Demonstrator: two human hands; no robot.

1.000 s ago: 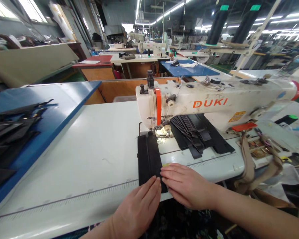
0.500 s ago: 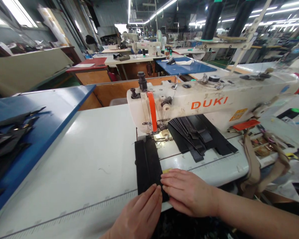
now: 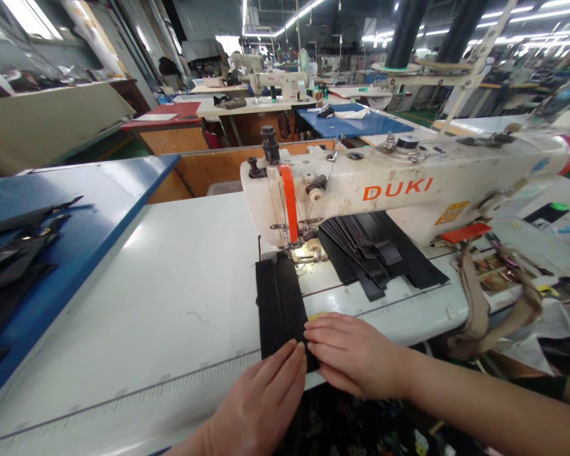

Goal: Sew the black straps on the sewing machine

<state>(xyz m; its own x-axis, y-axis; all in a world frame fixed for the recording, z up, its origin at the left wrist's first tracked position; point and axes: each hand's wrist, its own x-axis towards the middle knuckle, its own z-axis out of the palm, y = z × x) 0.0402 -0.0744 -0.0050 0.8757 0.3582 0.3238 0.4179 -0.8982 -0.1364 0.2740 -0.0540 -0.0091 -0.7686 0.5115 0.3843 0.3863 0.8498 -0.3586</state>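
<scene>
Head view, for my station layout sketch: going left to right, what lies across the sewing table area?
Black strap pieces on the blue board, white table, black panel, stack of black strips, beige strap

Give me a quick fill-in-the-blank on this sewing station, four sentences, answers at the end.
The name printed in orange on the sewing machine is ____.
The left hand and right hand rest on a ____ panel.
A fan of black strips lies on the person's ____ side of the needle.
The board at the far left, holding more black pieces, has a ____ top.

Answers: DUKI; black; right; blue.
</scene>
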